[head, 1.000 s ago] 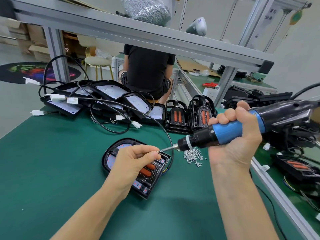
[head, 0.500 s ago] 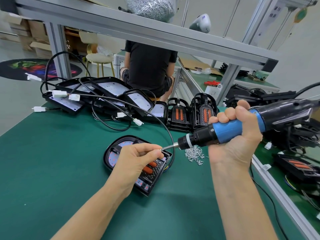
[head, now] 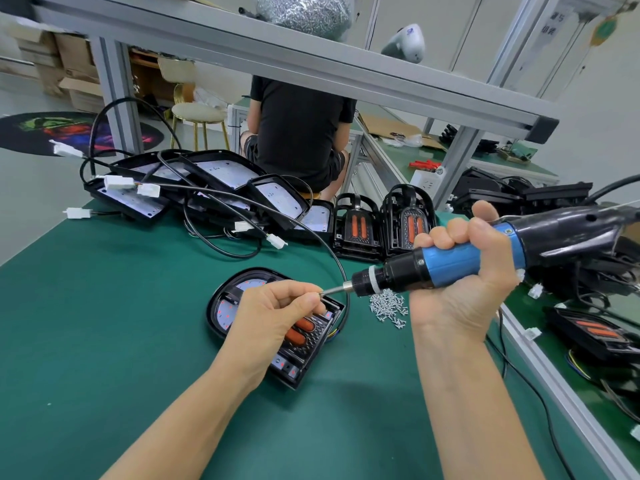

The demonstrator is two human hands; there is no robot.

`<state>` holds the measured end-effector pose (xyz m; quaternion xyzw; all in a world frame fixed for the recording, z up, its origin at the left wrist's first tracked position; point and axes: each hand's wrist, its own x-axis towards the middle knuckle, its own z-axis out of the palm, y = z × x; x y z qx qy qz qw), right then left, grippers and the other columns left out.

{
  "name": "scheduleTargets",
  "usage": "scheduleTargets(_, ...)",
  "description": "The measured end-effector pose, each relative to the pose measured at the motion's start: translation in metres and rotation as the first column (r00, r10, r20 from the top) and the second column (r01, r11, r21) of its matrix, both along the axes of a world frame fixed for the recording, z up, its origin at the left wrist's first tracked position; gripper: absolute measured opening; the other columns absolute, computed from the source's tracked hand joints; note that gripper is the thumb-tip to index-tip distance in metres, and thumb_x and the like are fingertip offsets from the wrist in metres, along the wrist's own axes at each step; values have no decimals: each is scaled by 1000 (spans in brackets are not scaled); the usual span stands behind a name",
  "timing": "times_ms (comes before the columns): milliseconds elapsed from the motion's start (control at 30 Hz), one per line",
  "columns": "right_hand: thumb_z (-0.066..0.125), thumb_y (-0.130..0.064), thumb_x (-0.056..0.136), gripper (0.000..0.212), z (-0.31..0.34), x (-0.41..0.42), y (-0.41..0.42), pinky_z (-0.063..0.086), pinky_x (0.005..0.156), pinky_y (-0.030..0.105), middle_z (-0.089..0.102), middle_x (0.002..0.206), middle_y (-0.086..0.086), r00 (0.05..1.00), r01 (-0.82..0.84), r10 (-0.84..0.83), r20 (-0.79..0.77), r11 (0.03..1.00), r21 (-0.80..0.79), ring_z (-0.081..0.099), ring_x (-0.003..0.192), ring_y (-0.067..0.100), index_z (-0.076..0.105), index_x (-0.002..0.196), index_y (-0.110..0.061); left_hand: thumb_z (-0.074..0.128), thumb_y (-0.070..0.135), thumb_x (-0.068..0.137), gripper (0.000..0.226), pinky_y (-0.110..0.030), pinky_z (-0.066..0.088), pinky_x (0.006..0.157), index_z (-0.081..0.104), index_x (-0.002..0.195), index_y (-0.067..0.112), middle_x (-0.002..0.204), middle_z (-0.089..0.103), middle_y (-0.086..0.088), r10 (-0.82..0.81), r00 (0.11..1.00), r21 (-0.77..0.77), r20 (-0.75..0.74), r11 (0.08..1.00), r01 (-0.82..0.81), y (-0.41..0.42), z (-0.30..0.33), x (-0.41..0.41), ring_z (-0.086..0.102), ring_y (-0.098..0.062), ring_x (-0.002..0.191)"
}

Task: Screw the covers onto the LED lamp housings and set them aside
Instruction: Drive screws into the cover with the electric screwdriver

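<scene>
Lamp housing (head: 277, 327) lies flat on the green table (head: 104, 306), near the middle, cover side up with two orange strips showing. My left hand (head: 273, 317) hangs right over it, thumb and forefinger pinched at the tip of the driver bit (head: 334, 289); whatever sits between those fingertips is too small for me to make out. My right hand (head: 464, 271) is clenched round the blue barrel of the electric screwdriver (head: 450, 261), which points leftwards, nearly level, above the table. Just beside the housing, toward the right edge, there's a little heap of silver screws (head: 388, 306). A black cable (head: 332, 251) arcs from the housing to the far side.

Along the far edge I've got a pile of black lamp parts (head: 214, 188) with white connectors (head: 119, 182), and two upright black units (head: 381, 226) with orange strips next to them. Beyond the table a person in a black shirt (head: 301, 133) sits with their back to me. On the upper shelf sits a clear bag of screws (head: 304, 10). A sign at top right carries writing, too blurred to read.
</scene>
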<state>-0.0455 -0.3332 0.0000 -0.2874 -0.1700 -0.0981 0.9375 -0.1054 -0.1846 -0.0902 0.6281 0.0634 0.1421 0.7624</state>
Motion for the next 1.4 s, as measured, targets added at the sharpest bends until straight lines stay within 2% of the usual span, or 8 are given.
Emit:
scheduleTargets(167, 53, -9, 73, 18, -2, 5, -1, 45, 56, 22, 49, 58, -7, 1000, 8, -8, -24, 1000, -3, 46, 50, 7, 55, 89, -18, 77, 26, 70, 29, -27, 55, 57, 74, 99, 30, 92, 68, 0, -8, 998, -11, 56, 1000, 9, 10, 2, -2, 63, -18, 66)
scheduleTargets(300, 53, -7, 72, 22, -4, 9, -5, 44, 57, 23, 48, 58, -7, 999, 48, -48, 1, 997, -60, 45, 51, 8, 54, 91, -17, 67, 28, 86, 39, -36, 41, 101, 58, 125, 29, 123, 59, 5, 515, 856, 284, 39, 816, -504, 66, -12, 8, 52, -10, 112)
scheduleTargets(400, 52, -4, 73, 25, -8, 11, -5, 43, 59, 24, 47, 57, -6, 996, 82, -79, 31, 989, -125, 44, 52, 10, 53, 94, -16, 56, 36, 92, 42, -46, 26, 109, 55, 130, 18, 132, 55, -6, 636, 735, 685, -236, 645, -339, 95, -38, 11, 39, -27, 128)
scheduleTargets(500, 52, -2, 73, 26, -14, 14, -1, 42, 58, 24, 47, 55, -5, 995, 102, -95, 42, 977, -186, 44, 51, 11, 52, 94, -16, 49, 30, 93, 24, -41, 26, 96, 70, 88, 20, 99, 64, -2, 623, 743, 819, -243, 542, -187, 91, -47, 15, 45, -31, 113)
scheduleTargets(567, 52, 0, 72, 26, -18, 16, 2, 42, 58, 25, 47, 53, -4, 991, 130, -122, 49, 964, -232, 46, 50, 13, 53, 93, -16, 44, 24, 91, 35, -39, 26, 88, 55, 60, 15, 72, 55, 3, 625, 753, 807, -206, 544, -231, 87, -45, 18, 47, -30, 97)
scheduleTargets(867, 53, 3, 71, 28, -28, 23, 11, 42, 57, 26, 48, 51, -2, 983, 177, -152, 102, 925, -335, 47, 50, 16, 54, 93, -14, 46, 36, 93, 49, -41, 22, 100, 34, 50, 16, 55, 40, 5, 615, 779, 747, -124, 574, -334, 81, -53, 21, 44, -22, 84)
scheduleTargets(1200, 54, 2, 71, 28, -27, 25, 18, 42, 57, 28, 49, 53, -2, 982, 148, -83, 171, 896, -418, 48, 50, 17, 57, 93, -17, 46, 41, 94, 25, -40, 25, 106, 58, 77, 28, 80, 57, 11, 576, 803, 635, -154, 680, -366, 80, -55, 25, 46, -17, 92)
scheduleTargets(1400, 54, 4, 72, 30, -28, 22, 24, 43, 55, 25, 50, 56, 1, 974, 139, -35, 225, 873, -467, 48, 51, 19, 57, 96, -14, 53, 34, 95, 17, -22, 37, 76, 58, 102, 19, 98, 60, 13, 459, 879, 254, -127, 872, -419, 73, -56, 28, 55, -8, 94)
